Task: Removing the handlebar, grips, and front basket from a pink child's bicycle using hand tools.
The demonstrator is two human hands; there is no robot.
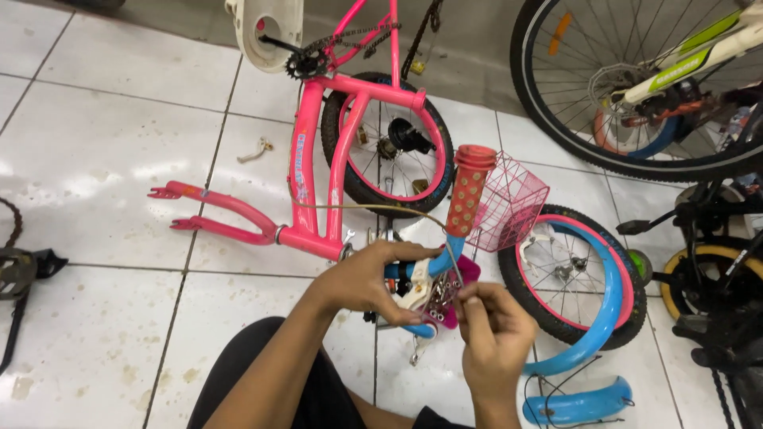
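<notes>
Presently, in the head view, the work sits just right of centre in the lower half of the frame. The left hand [367, 280] is curled around a blue handlebar [439, 258], fingers wrapped over the bar and thumb on top. The right hand [490, 319] has its fingertips pressed together, pinching a thin cable end just beside a cluster of small metal fittings [439, 300] at the bar's middle; what exactly lies between the fingertips is too small to tell.

The handlebar's visible arm runs from the hands upward and slightly right, ending in a red grip with pale dots [466, 189], its long axis near upright in the frame and pointing to the upper edge. A thin cable [373, 207] arcs from the frame on the left across to the bar.

Behind it, a pink wire basket [509, 202] stands just right of the grip. The pink bicycle frame [318, 175] lies on the white tiled floor [103, 143], occupying the upper centre, its fork ends pointing left; a narrow, pale sticker strip runs along one tube. A small wheel with a pink rim [388, 143] rests behind the frame. At lower right lies a second small wheel [568, 274] with a blue mudguard [604, 306] curving over it, and another blue mudguard piece [576, 403] below.

A large bicycle wheel [636, 87] fills the upper right corner.
</notes>
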